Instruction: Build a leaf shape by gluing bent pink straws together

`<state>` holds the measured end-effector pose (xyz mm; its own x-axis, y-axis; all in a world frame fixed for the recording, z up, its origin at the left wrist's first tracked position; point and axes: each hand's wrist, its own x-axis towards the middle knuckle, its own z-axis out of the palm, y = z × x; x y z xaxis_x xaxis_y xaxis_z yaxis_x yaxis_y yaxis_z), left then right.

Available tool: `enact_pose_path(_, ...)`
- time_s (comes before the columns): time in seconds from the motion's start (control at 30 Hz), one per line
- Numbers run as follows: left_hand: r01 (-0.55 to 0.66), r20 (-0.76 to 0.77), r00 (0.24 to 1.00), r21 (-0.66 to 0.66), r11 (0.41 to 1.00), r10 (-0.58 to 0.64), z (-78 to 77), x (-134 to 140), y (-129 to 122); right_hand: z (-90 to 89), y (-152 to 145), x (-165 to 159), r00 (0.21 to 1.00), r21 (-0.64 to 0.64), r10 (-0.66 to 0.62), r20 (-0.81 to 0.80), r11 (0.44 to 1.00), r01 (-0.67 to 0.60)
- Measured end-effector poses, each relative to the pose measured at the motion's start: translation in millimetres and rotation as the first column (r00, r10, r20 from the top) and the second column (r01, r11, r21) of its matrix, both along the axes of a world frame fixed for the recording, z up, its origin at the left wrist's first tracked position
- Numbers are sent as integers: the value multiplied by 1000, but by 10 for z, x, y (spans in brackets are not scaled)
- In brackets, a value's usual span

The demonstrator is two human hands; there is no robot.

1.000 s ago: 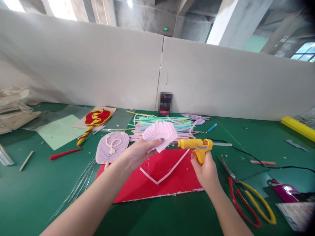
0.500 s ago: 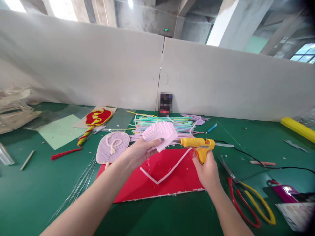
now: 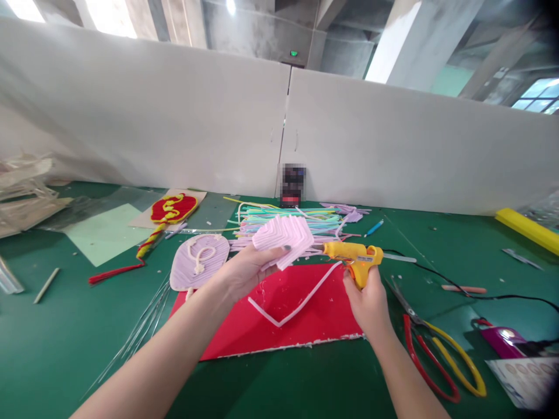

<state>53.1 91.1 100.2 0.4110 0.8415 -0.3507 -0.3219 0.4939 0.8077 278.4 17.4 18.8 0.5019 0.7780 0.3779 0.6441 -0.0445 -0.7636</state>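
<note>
Glue gun [image 3: 349, 251] is shifting slightly rightward since the earlier frame, right hand [image 3: 369, 304] gripping its handle. Bent pink strip [image 3: 301, 304] is crossing the red board [image 3: 244, 337]. Above the board's far edge, left hand [image 3: 251, 269], apart from right, is pinching a ribbed pink piece [image 3: 283, 235]. Coloured sticks [image 3: 262, 216] are lying behind.

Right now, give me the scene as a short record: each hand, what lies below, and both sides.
Left hand: holds a pink ridged piece
Right hand: grips a yellow glue gun, pointed toward that piece; contact unclear
Below: red board with a bent pale strip on it
Left side: lilac panel
Right side: scissors, one handle red, one yellow
Beyond: bundled pastel strips
</note>
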Motion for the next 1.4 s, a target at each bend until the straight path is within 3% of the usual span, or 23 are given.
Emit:
enact_pose_path(0.77,0,-36,999,-20,1000,-1,44,0,-32,-20,5,13,999,16,-37,-16,999,37)
enact_pose_path(1.2,12,-8,1000,-25,1000,-12,40,0,-29,16,2,-3,997,-53,-49,-55,998,47)
enact_pose_path(1.4,12,-5,1000,-29,1000,-12,45,-31,-14,107,-7,-56,992,-147,-116,-57,983,107)
